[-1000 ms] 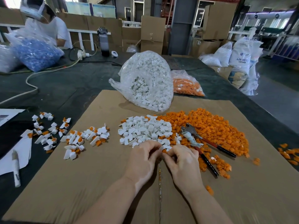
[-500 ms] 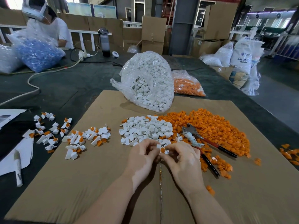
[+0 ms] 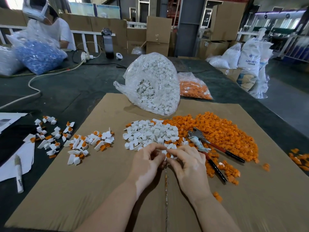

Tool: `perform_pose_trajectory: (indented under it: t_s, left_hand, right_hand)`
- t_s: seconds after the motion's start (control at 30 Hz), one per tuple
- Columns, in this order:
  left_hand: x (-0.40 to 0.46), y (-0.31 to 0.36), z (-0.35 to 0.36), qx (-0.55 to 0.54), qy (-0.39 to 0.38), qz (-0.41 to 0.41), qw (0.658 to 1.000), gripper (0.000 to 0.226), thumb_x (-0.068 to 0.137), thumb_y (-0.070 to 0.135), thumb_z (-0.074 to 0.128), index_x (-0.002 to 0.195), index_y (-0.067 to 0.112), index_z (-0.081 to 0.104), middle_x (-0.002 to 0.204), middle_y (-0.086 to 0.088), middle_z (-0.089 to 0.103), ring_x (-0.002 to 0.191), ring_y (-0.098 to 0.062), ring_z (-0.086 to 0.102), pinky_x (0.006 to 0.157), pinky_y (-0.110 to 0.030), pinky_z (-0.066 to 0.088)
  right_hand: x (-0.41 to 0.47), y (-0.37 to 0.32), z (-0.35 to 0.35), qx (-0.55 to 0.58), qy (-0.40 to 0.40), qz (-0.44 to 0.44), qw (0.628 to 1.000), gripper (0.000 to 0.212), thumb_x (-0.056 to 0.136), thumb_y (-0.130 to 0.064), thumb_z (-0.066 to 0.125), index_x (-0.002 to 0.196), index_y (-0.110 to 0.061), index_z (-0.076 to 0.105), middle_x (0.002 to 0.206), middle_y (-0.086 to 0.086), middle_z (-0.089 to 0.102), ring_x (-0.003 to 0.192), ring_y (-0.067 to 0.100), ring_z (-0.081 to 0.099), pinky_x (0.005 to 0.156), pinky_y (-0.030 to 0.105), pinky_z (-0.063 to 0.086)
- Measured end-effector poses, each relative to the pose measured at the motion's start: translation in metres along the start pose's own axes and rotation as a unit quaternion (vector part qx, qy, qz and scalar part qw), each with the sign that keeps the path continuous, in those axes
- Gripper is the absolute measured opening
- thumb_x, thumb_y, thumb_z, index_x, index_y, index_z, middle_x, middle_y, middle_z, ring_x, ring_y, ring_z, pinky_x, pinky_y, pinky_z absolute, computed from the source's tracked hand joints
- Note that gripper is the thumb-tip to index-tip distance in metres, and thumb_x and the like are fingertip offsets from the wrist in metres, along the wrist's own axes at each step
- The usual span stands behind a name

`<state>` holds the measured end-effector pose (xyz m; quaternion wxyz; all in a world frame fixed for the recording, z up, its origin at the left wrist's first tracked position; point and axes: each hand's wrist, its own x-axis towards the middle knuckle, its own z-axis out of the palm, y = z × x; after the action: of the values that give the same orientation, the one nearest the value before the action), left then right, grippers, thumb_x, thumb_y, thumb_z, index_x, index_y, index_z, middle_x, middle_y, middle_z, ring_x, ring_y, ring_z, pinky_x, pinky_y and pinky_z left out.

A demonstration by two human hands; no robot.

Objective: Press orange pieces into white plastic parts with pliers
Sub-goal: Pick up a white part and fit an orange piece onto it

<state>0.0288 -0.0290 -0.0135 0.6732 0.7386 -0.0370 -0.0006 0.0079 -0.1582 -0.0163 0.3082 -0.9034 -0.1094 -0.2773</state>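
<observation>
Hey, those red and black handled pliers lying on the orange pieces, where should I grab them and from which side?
Grip the red-and-black-handled metal pliers by the two black-tipped handles, probably with the right hand, coming from the near right. The handles splay towards you and lie clear on top of the loose orange plastic pieces, while the metal head points away, towards the pile of white plastic parts.

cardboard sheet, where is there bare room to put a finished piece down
The cardboard sheet is bare along its near edge, left of the left hand, below the finished pieces. Another bare patch lies near right, beyond the pliers. It is crowded ahead: white parts and orange pieces.
</observation>
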Motion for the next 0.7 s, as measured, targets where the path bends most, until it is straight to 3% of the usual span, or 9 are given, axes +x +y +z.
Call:
perform_pose_trajectory:
  t_s: [0.1, 0.23, 0.33, 0.6, 0.7]
  left_hand:
    - [0.0001, -0.0007, 0.0, 0.021, 0.006, 0.006, 1.0, 0.02, 0.087, -0.001, 0.058, 0.09, 0.018, 0.065, 0.063, -0.004, 0.057, 0.058, -0.01, 0.06, 0.061, -0.02, 0.051]
    - [0.0007, -0.0002, 0.0003, 0.031, 0.016, 0.015, 0.999, 0.014, 0.086, 0.004, 0.062, 0.09, 0.017, 0.066, 0.068, -0.007, 0.06, 0.072, -0.029, 0.064, 0.074, -0.037, 0.054]
    - [0.0003, 0.0009, 0.0004, 0.033, 0.012, 0.017, 0.999, 0.011, 0.085, 0.005, 0.064, 0.092, 0.013, 0.067, 0.065, -0.005, 0.057, 0.067, -0.024, 0.06, 0.073, -0.04, 0.054]
    - [0.0012, 0.0001, -0.0005, 0.048, 0.008, 0.017, 0.999, 0.012, 0.085, 0.005, 0.064, 0.093, 0.014, 0.066, 0.066, -0.004, 0.057, 0.065, -0.016, 0.059, 0.069, -0.033, 0.053]
    - [0.0029, -0.0011, -0.0003, 0.046, 0.013, 0.011, 0.999, 0.013, 0.084, 0.004, 0.065, 0.091, 0.015, 0.066, 0.064, -0.003, 0.055, 0.061, -0.015, 0.056, 0.064, -0.028, 0.05]
  right_hand:
    - [0.0002, 0.0001, -0.0001, -0.006, -0.001, -0.003, 1.0, 0.019, 0.073, -0.012, 0.077, 0.091, -0.017, 0.073, 0.081, -0.004, 0.061, 0.08, 0.016, 0.056, 0.074, 0.033, 0.031]
    - [0.0012, -0.0002, -0.0007, -0.012, -0.008, 0.001, 1.0, 0.018, 0.074, -0.015, 0.077, 0.091, -0.018, 0.073, 0.081, -0.005, 0.061, 0.08, 0.017, 0.056, 0.074, 0.032, 0.031]
    - [0.0014, -0.0001, -0.0011, -0.017, -0.005, -0.003, 1.0, 0.019, 0.072, -0.014, 0.078, 0.09, -0.019, 0.073, 0.08, -0.005, 0.061, 0.079, 0.018, 0.057, 0.073, 0.032, 0.032]
    - [0.0014, 0.0005, -0.0006, -0.037, 0.003, -0.022, 0.999, 0.022, 0.069, -0.015, 0.08, 0.09, -0.019, 0.073, 0.079, -0.004, 0.061, 0.076, 0.018, 0.058, 0.072, 0.033, 0.033]
    - [0.0014, -0.0002, -0.0015, -0.057, 0.023, -0.026, 0.998, 0.02, 0.075, -0.023, 0.076, 0.094, -0.018, 0.073, 0.084, -0.003, 0.064, 0.081, 0.02, 0.06, 0.077, 0.035, 0.035]
